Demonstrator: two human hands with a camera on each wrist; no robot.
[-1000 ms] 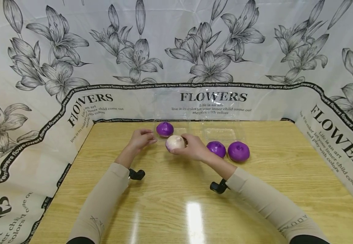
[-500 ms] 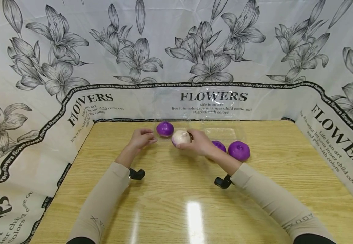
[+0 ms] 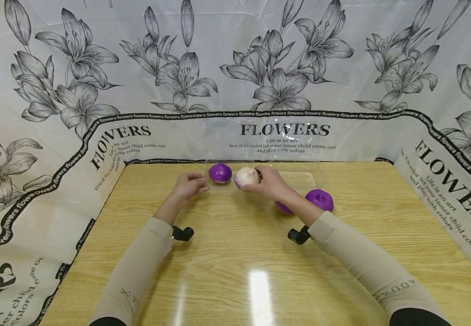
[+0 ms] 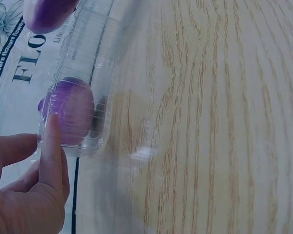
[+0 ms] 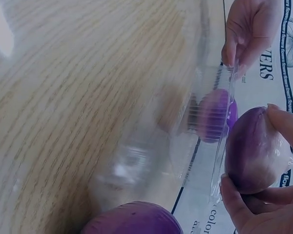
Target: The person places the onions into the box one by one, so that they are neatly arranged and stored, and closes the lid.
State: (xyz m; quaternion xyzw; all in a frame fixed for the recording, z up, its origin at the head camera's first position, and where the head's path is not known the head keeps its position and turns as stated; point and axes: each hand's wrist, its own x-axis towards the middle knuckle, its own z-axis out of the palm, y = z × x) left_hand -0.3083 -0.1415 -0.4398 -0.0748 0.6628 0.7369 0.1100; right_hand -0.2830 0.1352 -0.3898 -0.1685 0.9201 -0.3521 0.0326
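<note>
The right hand point(image 3: 271, 184) pinches a pale-and-purple onion point(image 3: 245, 177) between its thumb and fingers. The onion sits out at the fingertips, clear of the palm, with digits pressing on opposite sides of it; in the head view the thumb is on the side nearer the person. It is held over the right half of a clear tray point(image 4: 101, 66), just beside a purple onion point(image 3: 220, 173) that lies in the left half. Both wrist views show the held onion raised above the tray's rim.

The left hand point(image 3: 188, 185) pinches the tray's left edge between thumb and index finger, near the purple onion (which the fingertips do not appear to touch, the plastic wall being between).

To the right stands a second clear tray point(image 3: 300, 179). On the wooden table point(image 3: 219, 271) in front of it lie two more purple onions point(image 3: 320, 200), one partly hidden by the right forearm.
</note>
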